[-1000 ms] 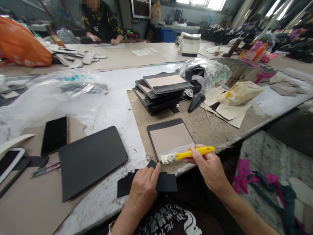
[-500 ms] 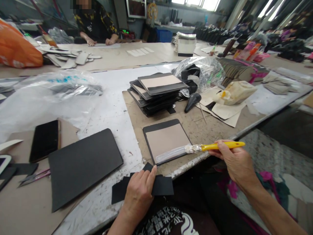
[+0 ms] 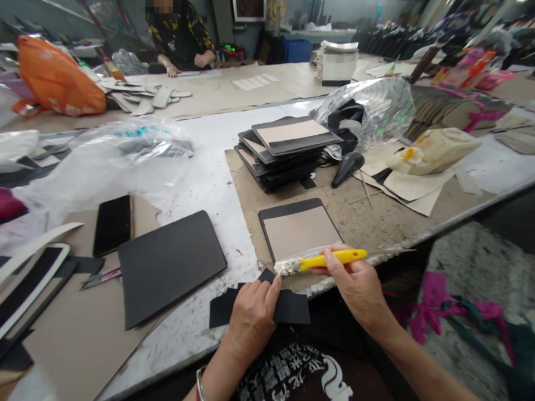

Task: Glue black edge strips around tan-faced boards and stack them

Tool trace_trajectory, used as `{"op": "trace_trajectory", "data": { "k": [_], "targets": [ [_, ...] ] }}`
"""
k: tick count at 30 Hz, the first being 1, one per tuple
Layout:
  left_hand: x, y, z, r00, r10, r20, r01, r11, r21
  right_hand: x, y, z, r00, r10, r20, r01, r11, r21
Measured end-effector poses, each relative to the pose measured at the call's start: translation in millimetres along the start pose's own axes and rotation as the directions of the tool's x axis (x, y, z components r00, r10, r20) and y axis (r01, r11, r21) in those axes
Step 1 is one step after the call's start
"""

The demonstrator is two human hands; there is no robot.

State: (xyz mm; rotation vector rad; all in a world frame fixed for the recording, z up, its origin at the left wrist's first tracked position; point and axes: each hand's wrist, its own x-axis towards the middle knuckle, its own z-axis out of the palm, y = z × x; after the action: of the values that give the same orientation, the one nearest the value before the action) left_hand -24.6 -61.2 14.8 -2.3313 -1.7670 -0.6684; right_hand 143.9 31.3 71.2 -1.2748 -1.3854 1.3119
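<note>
My right hand (image 3: 357, 284) grips a yellow-handled paintbrush (image 3: 332, 258), its bristles caked with white paste. The bristle end is over the near left corner of a black-edged panel (image 3: 301, 229) with a beige face. A streak of white paste runs along that face's near edge. My left hand (image 3: 256, 303) is closed over several black strips (image 3: 292, 307) at the table's front edge, its index finger stretched to the panel's near corner. Behind the panel rises a stack of similar panels (image 3: 292, 139). To the left lies a larger black sheet (image 3: 171, 267).
A phone (image 3: 112, 224) and scissors (image 3: 100, 277) lie at left. Behind them spreads a clear plastic bag (image 3: 104, 172). Right of the stack are a black cone-shaped object (image 3: 348, 169) and a paste-stained container (image 3: 438, 150). Across the table sits another person (image 3: 184, 39).
The brush has swept left along the panel's near edge, and my right hand has moved left with it. My left hand stays by the same corner. The whole view has shifted slightly.
</note>
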Motion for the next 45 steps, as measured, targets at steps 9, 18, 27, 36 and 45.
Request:
{"op": "trace_trajectory", "data": {
  "k": [9,18,27,36,45],
  "targets": [
    [-2,-4,4.1,0.999,0.015,-0.033,-0.016,0.999,-0.036,11,-23,-90,0.912,-0.173,-0.371,0.03,0.933,-0.36],
    [20,26,-52.4,0.717,-0.457,0.526,0.65,0.167,-0.741,-20,-47,-96,0.972,-0.227,-0.061,0.189,0.909,-0.371],
    [19,44,-46.9,0.586,-0.469,0.661,0.774,0.08,-0.629,12,2,-84,0.988,-0.132,-0.085,0.112,0.973,-0.2],
    [14,24,-23.0,0.729,-0.556,0.399,0.681,0.524,-0.512,48,-16,-57,0.935,-0.242,-0.26,0.299,0.931,0.209],
    [28,30,-39.9,0.584,-0.56,0.588,0.765,0.136,-0.63,45,-23,-74,0.924,-0.301,-0.236,0.309,0.951,-0.005]
  ]
}}
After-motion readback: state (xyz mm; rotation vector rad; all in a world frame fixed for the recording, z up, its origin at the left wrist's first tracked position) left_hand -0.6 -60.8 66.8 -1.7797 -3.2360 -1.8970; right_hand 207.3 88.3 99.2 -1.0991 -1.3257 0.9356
